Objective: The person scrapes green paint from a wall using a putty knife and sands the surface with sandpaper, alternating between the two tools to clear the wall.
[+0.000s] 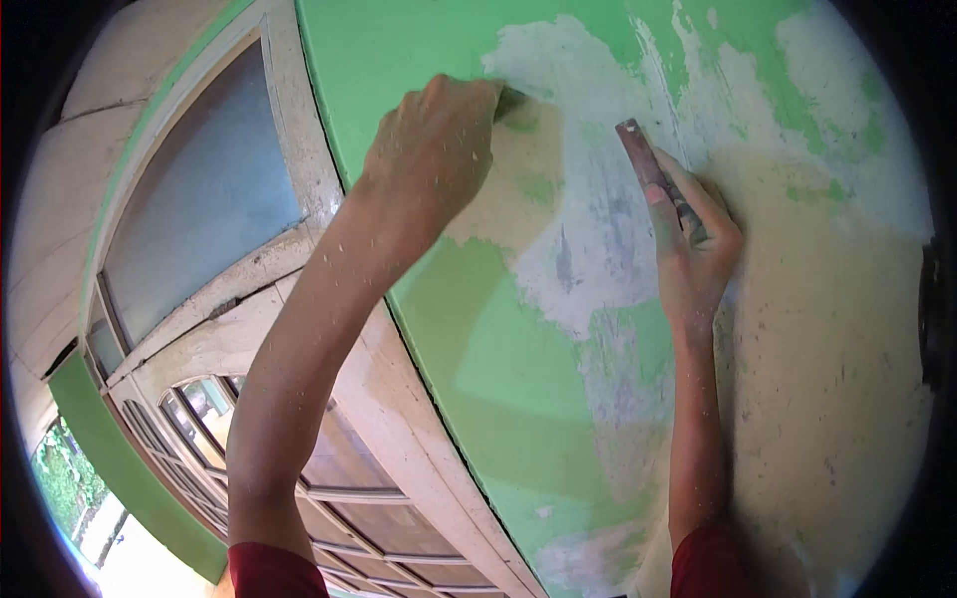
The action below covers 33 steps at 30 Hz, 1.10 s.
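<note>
My left hand (434, 145) is raised to the wall at the upper middle, its fingers closed together. Whatever it grips is mostly hidden behind the hand; a dark edge shows by the fingertips at the wall. On the right, my right hand (698, 224) is wrapped round a narrow brown scraper-like tool (638, 149), which points up and left with a pale spot at its tip. Both hands are close to the green wall (498, 349), where whitish and beige patches (588, 219) spread between and around them.
A white-framed door (364, 439) with glass panes and a window (214, 169) above it stand at the left. A dark object (932, 314) is at the far right edge. Greenery (65, 468) shows outside at lower left.
</note>
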### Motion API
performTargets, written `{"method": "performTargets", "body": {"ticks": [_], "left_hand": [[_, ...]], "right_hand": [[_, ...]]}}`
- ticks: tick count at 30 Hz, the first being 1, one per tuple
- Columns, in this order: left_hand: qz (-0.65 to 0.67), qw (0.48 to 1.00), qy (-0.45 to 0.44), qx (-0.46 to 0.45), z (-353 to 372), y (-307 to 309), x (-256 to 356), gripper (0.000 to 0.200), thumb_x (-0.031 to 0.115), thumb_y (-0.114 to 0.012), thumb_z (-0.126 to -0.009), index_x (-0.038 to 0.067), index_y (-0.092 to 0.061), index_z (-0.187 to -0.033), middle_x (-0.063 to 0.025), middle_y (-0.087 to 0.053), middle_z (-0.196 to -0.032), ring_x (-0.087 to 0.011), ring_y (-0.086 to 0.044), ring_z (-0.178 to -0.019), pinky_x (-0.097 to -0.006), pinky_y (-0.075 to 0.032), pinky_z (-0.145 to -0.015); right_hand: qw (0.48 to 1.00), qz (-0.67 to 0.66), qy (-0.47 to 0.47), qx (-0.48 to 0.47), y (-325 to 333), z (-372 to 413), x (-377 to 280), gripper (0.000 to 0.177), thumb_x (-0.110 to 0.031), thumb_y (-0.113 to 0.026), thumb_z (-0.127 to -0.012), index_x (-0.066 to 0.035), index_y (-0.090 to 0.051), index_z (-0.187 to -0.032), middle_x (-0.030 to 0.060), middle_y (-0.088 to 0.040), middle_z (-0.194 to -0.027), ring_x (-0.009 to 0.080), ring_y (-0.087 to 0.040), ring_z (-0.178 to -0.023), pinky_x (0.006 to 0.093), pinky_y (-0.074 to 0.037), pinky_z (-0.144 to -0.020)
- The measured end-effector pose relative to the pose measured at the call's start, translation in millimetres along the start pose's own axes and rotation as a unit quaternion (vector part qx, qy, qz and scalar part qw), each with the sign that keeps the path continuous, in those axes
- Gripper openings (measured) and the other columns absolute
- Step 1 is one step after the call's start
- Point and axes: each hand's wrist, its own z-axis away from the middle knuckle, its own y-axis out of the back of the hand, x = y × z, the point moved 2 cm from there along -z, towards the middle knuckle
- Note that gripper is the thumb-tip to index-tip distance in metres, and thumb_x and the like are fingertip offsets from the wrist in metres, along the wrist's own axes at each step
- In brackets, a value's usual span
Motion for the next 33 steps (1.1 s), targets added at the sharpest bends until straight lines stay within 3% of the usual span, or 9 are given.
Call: {"method": "performTargets", "body": {"ticks": [6, 15, 18, 21, 24, 26, 28, 31, 33], "left_hand": [[-0.014, 0.999, -0.035, 0.03, -40.3, 1.6, -18.1, 0.036, -0.003, -0.052, -0.078, -0.001, -0.069, -0.11, -0.0275, -0.066, -0.089, -0.0465, -0.065, -0.084, -0.0523, -0.051, -0.076], [-0.057, 0.995, -0.069, -0.035, -55.7, 14.4, -14.5, 0.015, 0.001, -0.055, -0.082, -0.006, -0.066, -0.089, -0.028, -0.067, -0.089, -0.0443, -0.067, -0.087, -0.0501, -0.055, -0.072], [-0.043, 0.993, -0.101, 0.051, -27.5, 3.1, -20.0, 0.026, -0.002, -0.055, -0.076, -0.006, -0.068, -0.099, -0.029, -0.065, -0.085, -0.0438, -0.066, -0.08, -0.0475, -0.052, -0.072], [-0.054, 0.994, -0.097, 0.0, -56.4, 5.3, -27.3, 0.028, -0.001, -0.055, -0.077, -0.005, -0.068, -0.102, -0.0287, -0.066, -0.084, -0.0431, -0.067, -0.079, -0.0471, -0.051, -0.071], [-0.018, 0.99, -0.096, -0.105, -75.1, 19.9, -22.8, 0.031, -0.002, -0.055, -0.077, -0.003, -0.068, -0.105, -0.0271, -0.066, -0.084, -0.0441, -0.066, -0.078, -0.0485, -0.051, -0.072], [-0.022, 0.989, -0.143, -0.041, -44.2, 5.7, -29.2, 0.028, -0.001, -0.051, -0.082, -0.002, -0.069, -0.103, -0.0242, -0.068, -0.088, -0.0424, -0.066, -0.078, -0.0493, -0.052, -0.073], [-0.018, 0.995, -0.082, -0.052, -11.3, 8.5, -18.1, 0.027, 0.002, -0.051, -0.084, 0.002, -0.071, -0.103, -0.0243, -0.068, -0.091, -0.0413, -0.066, -0.081, -0.0498, -0.053, -0.075], [-0.085, 0.992, -0.096, 0.017, -32.6, 5.9, -19.0, 0.029, 0.001, -0.05, -0.085, 0.004, -0.072, -0.103, -0.0244, -0.067, -0.09, -0.0413, -0.066, -0.085, -0.0495, -0.053, -0.078], [-0.076, 0.992, -0.095, -0.015, -60.0, 14.3, -27.3, 0.021, 0.002, -0.052, -0.088, -0.001, -0.067, -0.103, -0.0245, -0.066, -0.093, -0.0404, -0.065, -0.087, -0.0486, -0.051, -0.078]], "right_hand": [[0.999, 0.017, -0.033, -0.012, 3.8, 2.5, -2.4, 0.033, -0.001, -0.064, -0.087, -0.006, -0.071, -0.119, 0.0049, -0.067, -0.097, 0.0129, -0.053, -0.077, 0.026, -0.043, -0.067], [1.0, 0.014, -0.021, -0.009, 2.2, 0.8, -2.5, 0.035, 0.002, -0.062, -0.087, -0.006, -0.07, -0.119, 0.0055, -0.068, -0.1, 0.0126, -0.055, -0.08, 0.0256, -0.044, -0.065], [0.999, -0.014, -0.047, -0.01, 4.1, 2.6, -2.2, 0.035, 0.003, -0.062, -0.087, -0.006, -0.07, -0.119, 0.0061, -0.069, -0.101, 0.0132, -0.057, -0.083, 0.0258, -0.045, -0.067], [0.999, -0.004, -0.043, -0.024, 5.2, 2.8, -0.4, 0.03, -0.007, -0.064, -0.091, -0.003, -0.07, -0.12, 0.003, -0.068, -0.102, 0.012, -0.057, -0.088, 0.0255, -0.045, -0.08], [0.997, 0.011, -0.07, -0.034, 6.2, 1.7, -8.6, 0.029, -0.007, -0.063, -0.091, -0.002, -0.07, -0.119, 0.0032, -0.067, -0.099, 0.0117, -0.056, -0.087, 0.0253, -0.045, -0.08], [0.997, 0.004, -0.069, -0.033, 6.1, 0.6, -9.4, 0.029, -0.007, -0.063, -0.091, -0.002, -0.07, -0.119, 0.0031, -0.067, -0.099, 0.0112, -0.056, -0.088, 0.0249, -0.045, -0.079], [0.997, -0.003, -0.075, -0.03, 5.8, 4.1, -7.7, 0.03, -0.007, -0.064, -0.091, -0.001, -0.069, -0.119, 0.0031, -0.068, -0.099, 0.0107, -0.057, -0.089, 0.0245, -0.044, -0.079], [0.998, -0.002, -0.062, -0.016, 3.7, 2.3, -2.1, 0.034, -0.001, -0.063, -0.088, -0.009, -0.071, -0.12, 0.0045, -0.068, -0.102, 0.0129, -0.056, -0.081, 0.0263, -0.045, -0.069], [0.998, -0.004, -0.064, -0.001, 2.3, 2.2, -2.5, 0.033, -0.002, -0.063, -0.088, -0.008, -0.071, -0.12, 0.0046, -0.068, -0.101, 0.0122, -0.056, -0.081, 0.0268, -0.045, -0.069]]}}
